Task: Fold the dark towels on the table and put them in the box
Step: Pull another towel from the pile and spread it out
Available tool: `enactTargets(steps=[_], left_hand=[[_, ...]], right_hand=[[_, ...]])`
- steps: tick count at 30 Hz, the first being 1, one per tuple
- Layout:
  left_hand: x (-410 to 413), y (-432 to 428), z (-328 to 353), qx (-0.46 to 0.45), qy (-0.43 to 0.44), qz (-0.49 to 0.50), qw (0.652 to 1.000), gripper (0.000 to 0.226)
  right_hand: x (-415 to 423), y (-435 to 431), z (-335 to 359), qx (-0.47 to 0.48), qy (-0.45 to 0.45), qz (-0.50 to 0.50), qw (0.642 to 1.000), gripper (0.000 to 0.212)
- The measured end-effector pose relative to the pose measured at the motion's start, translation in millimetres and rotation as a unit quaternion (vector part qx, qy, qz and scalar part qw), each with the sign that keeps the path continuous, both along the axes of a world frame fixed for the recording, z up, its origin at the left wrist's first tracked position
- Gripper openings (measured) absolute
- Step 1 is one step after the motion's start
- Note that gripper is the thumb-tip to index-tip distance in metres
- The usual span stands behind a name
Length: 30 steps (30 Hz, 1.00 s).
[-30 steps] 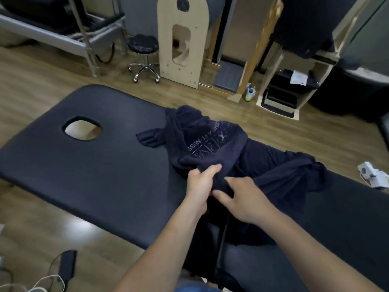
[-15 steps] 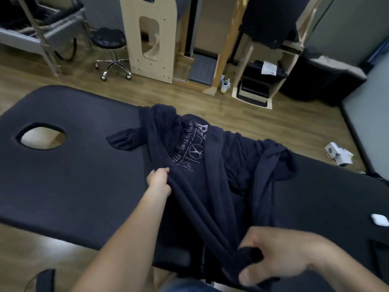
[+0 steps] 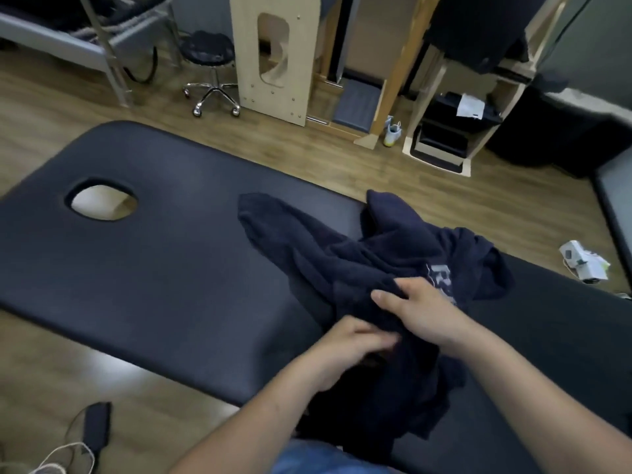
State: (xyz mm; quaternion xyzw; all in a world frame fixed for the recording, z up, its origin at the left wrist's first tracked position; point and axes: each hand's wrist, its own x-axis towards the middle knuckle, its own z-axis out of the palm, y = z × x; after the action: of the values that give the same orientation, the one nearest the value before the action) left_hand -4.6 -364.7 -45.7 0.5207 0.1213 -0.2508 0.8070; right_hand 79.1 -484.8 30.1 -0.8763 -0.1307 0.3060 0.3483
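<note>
A dark navy towel (image 3: 369, 254) with pale printed lettering lies bunched on the black padded table (image 3: 171, 268), right of centre. One end trails over the table's near edge towards me. My right hand (image 3: 422, 311) sits on top of the bunch, its fingers curled into the cloth beside the lettering. Just below and left of it, my left hand (image 3: 349, 347) pinches a fold of the same towel; it is motion-blurred. The two hands are almost touching. No box is in view.
The table has an oval face hole (image 3: 101, 203) at its left end. Behind it on the wooden floor stand a wheeled stool (image 3: 208, 63), a wooden panel (image 3: 273, 56) and a shelf unit (image 3: 455, 131). A white device (image 3: 584, 265) lies on the floor at right.
My hands were spread apart along the towel's edge and have come together at its middle. The towel is more bunched, with its lettering now on the right.
</note>
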Motion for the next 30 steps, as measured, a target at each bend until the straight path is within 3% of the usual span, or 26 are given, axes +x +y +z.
enactTargets(steps=[2,5,8,11,13,16,18,20,22,23,27,29,30], left_hand=[[-3.6,13.0,-21.1,-0.088,0.065,0.098,0.989,0.015],[-5.6,12.1,-42.4,-0.209,0.148,0.189,0.948,0.040],[12.6,17.6,-47.3,-0.262,0.176,0.304,0.899,0.043],[42.5,46.7,-35.3,-0.308,0.144,0.420,0.841,0.054],[60.4,64.0,-15.8,-0.313,0.095,0.423,0.845,0.049],[76.0,64.0,13.1,-0.246,0.043,0.375,0.893,0.045],[70.1,56.5,27.0,-0.182,-0.007,0.327,0.927,0.046],[50.5,39.5,37.7,-0.115,-0.094,0.190,0.971,0.055],[31.5,17.4,35.7,-0.047,-0.143,0.030,0.988,0.062],[23.0,7.9,29.3,-0.007,-0.132,-0.001,0.991,0.058],[6.7,3.7,-7.2,0.165,-0.053,0.075,0.982,0.025],[-0.5,8.1,-17.9,0.288,-0.064,0.042,0.954,0.044],[-4.5,10.2,-21.5,0.380,-0.080,0.022,0.921,0.061]], right_hand=[[-2.4,0.2,3.1,0.066,0.114,-0.036,0.991,0.019],[-5.8,-3.3,15.8,0.105,0.247,0.010,0.963,0.015],[-2.3,-14.5,27.0,0.099,0.289,0.045,0.951,0.040],[2.5,-30.8,35.8,0.091,0.281,-0.005,0.955,0.029],[3.3,-37.6,37.9,0.074,0.259,-0.030,0.963,0.024],[2.3,-40.1,35.9,0.051,0.208,-0.073,0.974,0.036],[6.1,-46.9,31.4,0.100,0.200,-0.169,0.960,0.053],[13.9,-58.1,29.8,0.161,0.200,-0.247,0.934,0.051],[15.5,-69.0,26.4,0.193,0.213,-0.254,0.924,0.040],[12.4,-71.6,23.2,0.188,0.217,-0.235,0.929,0.036],[-0.6,-67.2,5.1,0.143,0.191,-0.221,0.946,0.019],[-2.4,-60.5,-5.0,0.136,0.200,-0.229,0.943,0.010],[-3.0,-57.5,-11.4,0.125,0.193,-0.225,0.947,0.009]])
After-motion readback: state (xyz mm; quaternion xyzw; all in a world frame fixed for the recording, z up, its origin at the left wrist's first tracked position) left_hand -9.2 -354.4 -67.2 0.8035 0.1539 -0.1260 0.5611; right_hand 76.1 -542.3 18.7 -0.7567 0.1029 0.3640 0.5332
